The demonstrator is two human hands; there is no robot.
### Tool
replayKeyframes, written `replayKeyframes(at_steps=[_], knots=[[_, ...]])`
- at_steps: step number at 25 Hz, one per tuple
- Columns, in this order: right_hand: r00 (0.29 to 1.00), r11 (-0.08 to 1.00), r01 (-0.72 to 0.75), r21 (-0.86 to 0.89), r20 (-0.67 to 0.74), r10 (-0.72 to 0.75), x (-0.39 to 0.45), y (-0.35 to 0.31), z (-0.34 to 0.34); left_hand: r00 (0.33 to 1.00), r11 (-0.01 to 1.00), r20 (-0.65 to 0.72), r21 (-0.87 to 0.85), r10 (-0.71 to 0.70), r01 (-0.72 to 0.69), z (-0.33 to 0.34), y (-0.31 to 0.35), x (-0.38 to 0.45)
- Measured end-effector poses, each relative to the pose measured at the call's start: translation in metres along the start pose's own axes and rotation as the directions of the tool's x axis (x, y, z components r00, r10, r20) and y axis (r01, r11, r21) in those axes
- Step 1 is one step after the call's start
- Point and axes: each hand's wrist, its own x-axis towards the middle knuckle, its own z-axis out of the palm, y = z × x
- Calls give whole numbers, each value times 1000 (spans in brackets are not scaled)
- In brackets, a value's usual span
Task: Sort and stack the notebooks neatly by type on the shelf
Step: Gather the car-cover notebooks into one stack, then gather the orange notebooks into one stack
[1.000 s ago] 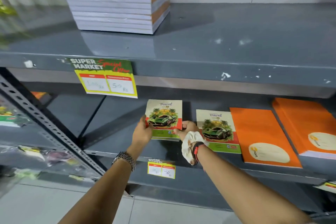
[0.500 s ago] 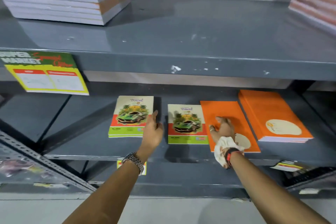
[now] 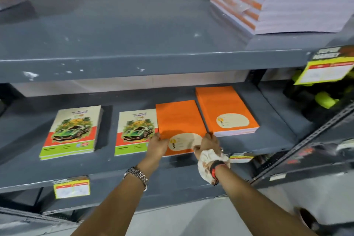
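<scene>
Two car-cover "Travel" notebooks lie flat on the grey lower shelf [image 3: 57, 168]: one at the left [image 3: 72, 132], one in the middle [image 3: 135, 132]. To their right lies an orange notebook [image 3: 178, 119], slightly overlapping the middle one. My left hand [image 3: 158, 144] grips its near left edge and my right hand [image 3: 209, 142], with a white cloth at the wrist, grips its near right corner. A thicker stack of orange notebooks [image 3: 224, 109] sits further right, touching it.
The upper shelf [image 3: 134, 44] holds a tall pile of orange-spined white notebooks [image 3: 283, 0] at the right. Yellow price tags hang at the right [image 3: 325, 71] and on the lower shelf edge [image 3: 71, 188]. A slotted metal upright [image 3: 310, 145] stands at the right.
My view has swung right. My left hand left the left car notebook and came to the orange notebook; my right hand went from resting on it to gripping its corner.
</scene>
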Motion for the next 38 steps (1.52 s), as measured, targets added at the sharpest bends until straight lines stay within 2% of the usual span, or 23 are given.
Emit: replayKeyframes(at_steps=[3,6,8,13,16,18,21,23,25,27,29,31,33,34,36,38], knots=[[993,981,-50,189,114,29,14,9,-8,993,991,-73,-99,-95,88,8,4,1],[968,913,-44,404,244,-61,16,22,-16,988,995,-122,-25,-96,94,14,8,-3],[953,857,-34,513,275,-127,9,28,-22,983,997,-175,35,-58,65,15,8,-8],[913,722,83,687,238,-331,4,43,-69,965,995,-261,-87,13,-37,34,6,-31],[937,630,111,769,132,-325,17,59,-101,964,979,-249,-154,89,-131,63,20,-40],[956,610,120,783,75,-284,31,77,-118,975,973,-158,-143,159,-182,87,39,-40],[982,659,79,748,54,-179,62,104,-135,973,973,-8,-36,229,-229,123,54,-15],[990,688,42,725,61,-124,84,117,-141,974,969,44,96,224,-228,144,37,30],[994,709,29,704,53,-93,99,124,-144,975,942,39,252,220,-222,158,17,68],[995,741,35,670,48,-91,111,129,-143,978,919,41,336,206,-207,167,26,63],[998,790,37,612,24,-65,119,131,-139,971,905,50,354,234,-236,167,47,35],[999,885,17,466,-51,7,121,125,-131,962,903,37,337,270,-266,161,45,34],[984,956,35,291,-178,18,106,110,-125,962,928,-41,280,269,-247,142,37,33],[964,963,93,252,-266,-23,95,100,-121,962,943,-110,253,252,-218,129,32,32],[891,932,281,228,-422,-165,68,77,-112,923,937,-266,284,278,-201,94,21,29],[823,860,457,229,-475,-311,45,51,-96,873,927,-384,333,300,-173,50,8,27]])
